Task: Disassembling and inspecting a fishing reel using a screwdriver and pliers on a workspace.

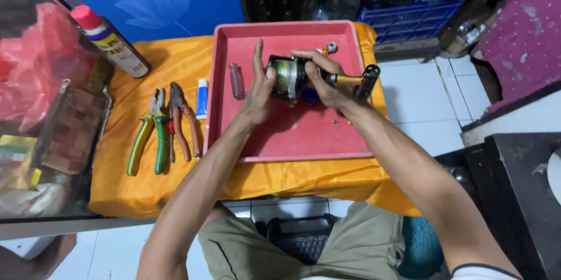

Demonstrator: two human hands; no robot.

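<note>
Both hands hold a fishing reel [290, 75] above the red tray [292, 140], over the tray's far half. The left hand [261, 90] presses its palm and thumb against the reel's left side, fingers stretched upward and fairly straight. The right hand [324, 78] wraps over the reel's right side, fingers curled across the top of its dark body, so it is closed on the reel. A gold crank arm with a black knob [370, 78] sticks out from the reel past the tray's right rim.

Inside the tray, left of the reel, lies a small pinkish clear tube [236, 80]. Near the tray's far right corner sits a small metal part [331, 47]. A tiny screw-like bit [333, 121] lies on the tray floor near the right wrist.

The tray rests on a counter draped in orange cloth [175, 186]. Just left of the tray lies a small white and blue tube [202, 98]. Further left come red-handled pliers [184, 119], then green-handled pliers [150, 134], side by side with handles toward the person. Beyond them, toward the tray's far left, a spray can [111, 40] with a red cap lies tilted. A blue crate [409, 17] stands on a shelf behind the tray.
</note>
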